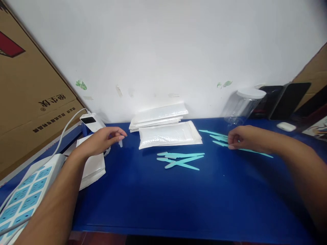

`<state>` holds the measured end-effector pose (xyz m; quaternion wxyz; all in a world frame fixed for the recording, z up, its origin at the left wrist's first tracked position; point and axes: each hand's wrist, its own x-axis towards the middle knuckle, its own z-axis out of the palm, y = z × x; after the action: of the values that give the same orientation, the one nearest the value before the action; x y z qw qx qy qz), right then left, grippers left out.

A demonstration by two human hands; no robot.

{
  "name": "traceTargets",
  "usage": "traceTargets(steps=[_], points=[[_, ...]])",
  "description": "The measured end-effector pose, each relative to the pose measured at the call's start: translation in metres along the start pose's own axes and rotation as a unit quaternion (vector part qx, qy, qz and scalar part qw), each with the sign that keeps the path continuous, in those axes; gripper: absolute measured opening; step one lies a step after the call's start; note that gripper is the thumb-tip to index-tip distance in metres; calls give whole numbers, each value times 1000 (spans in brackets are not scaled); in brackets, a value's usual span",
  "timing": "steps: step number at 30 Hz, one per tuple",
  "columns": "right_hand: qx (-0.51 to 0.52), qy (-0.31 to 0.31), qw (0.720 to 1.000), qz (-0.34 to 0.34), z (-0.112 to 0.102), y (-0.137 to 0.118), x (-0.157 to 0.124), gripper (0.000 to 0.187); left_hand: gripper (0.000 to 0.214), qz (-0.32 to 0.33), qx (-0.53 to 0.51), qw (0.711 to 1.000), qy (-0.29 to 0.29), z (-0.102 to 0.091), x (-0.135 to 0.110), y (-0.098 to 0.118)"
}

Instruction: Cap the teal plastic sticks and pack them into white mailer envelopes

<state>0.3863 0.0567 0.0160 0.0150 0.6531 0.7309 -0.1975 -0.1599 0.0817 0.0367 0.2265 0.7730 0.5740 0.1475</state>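
Note:
My left hand [102, 140] hovers over the left of the blue table [163, 200], fingers pinched on a small clear plastic piece [120, 143]. It is above a white pouch [92, 168]. My right hand [240, 136] rests at the right, fingers curled onto a teal plastic stick [255, 151] among a few others [217, 135]. Another group of teal sticks [180, 160] lies in the middle. Behind them lies a clear bag of white material [168, 135] in front of a stack of white packets [158, 116].
A white power strip with teal sockets [24, 197] and its cable sit at the left edge, with a white charger [90, 121] behind. Cardboard boxes [28, 102] lean at left. A clear jar [242, 103], dark phones [288, 100] and a white case [286, 126] stand at back right.

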Motion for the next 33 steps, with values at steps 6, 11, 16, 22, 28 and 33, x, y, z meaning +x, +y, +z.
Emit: traceTargets(steps=[6, 11, 16, 22, 28, 33], points=[[14, -5, 999, -40, 2, -5, -6, 22, 44, 31, -168, 977, 131, 20, 3, 31], [99, 61, 984, -134, 0, -19, -14, 30, 40, 4, -439, 881, 174, 58, 3, 59], [239, 64, 948, -199, 7, -71, -29, 32, 33, -3, -518, 843, 144, 97, -5, 89], [347, 89, 910, -206, 31, -117, -39, 30, 28, -24, -500, 856, 128, 111, -13, 103], [344, 130, 902, -227, 37, -125, -39, 25, 28, -25, -492, 862, 116, 110, -16, 110], [340, 152, 898, -235, 37, -125, -39, 25, 27, -29, -488, 865, 116, 109, -17, 109]])
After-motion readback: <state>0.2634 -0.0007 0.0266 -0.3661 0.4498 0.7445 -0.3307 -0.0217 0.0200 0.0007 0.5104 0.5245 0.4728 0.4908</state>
